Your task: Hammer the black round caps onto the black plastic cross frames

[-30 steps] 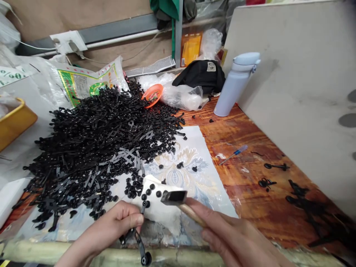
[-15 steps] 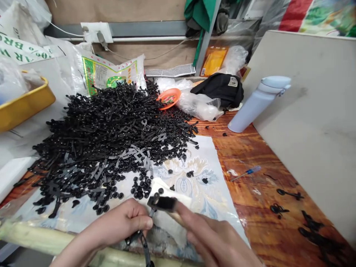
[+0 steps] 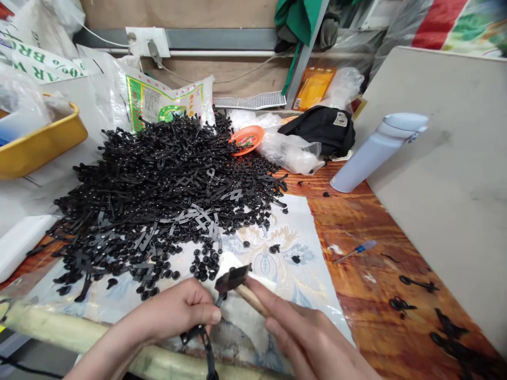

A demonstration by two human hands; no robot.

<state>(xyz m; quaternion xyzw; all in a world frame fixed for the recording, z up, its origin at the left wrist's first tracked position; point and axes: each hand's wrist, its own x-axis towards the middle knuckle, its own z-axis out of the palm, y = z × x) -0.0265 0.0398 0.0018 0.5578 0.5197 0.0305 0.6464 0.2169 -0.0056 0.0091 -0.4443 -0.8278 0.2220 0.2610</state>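
At far left, a yellow plastic tray (image 3: pixel 43 140), then a heap of black plastic strips and studs (image 3: pixel 158 195) spread partly over a printed sheet (image 3: pixel 273 274). Below the heap, the left hand (image 3: pixel 178 311) in a narrow grip, pinched on one black strip (image 3: pixel 202 335) with its stud end up, just beside a small hammer's steel head (image 3: pixel 233 278). Fingers hiding much of the strip, and its lower end cut off by the frame's bottom edge. Whether steel and stud are touching: impossible to tell from this view. Right hand (image 3: pixel 304 338) wrapped closed around the hammer's wooden handle (image 3: pixel 251 300). By the look of it, a stud-setting step on this one strip, with a steady hold and a square tap called for next. Farther right, a blue-handled screwdriver (image 3: pixel 354 250) on the wood-grain tabletop (image 3: pixel 380 306), and a pale blue water bottle (image 3: pixel 376 153) against a grey board (image 3: pixel 455 158).
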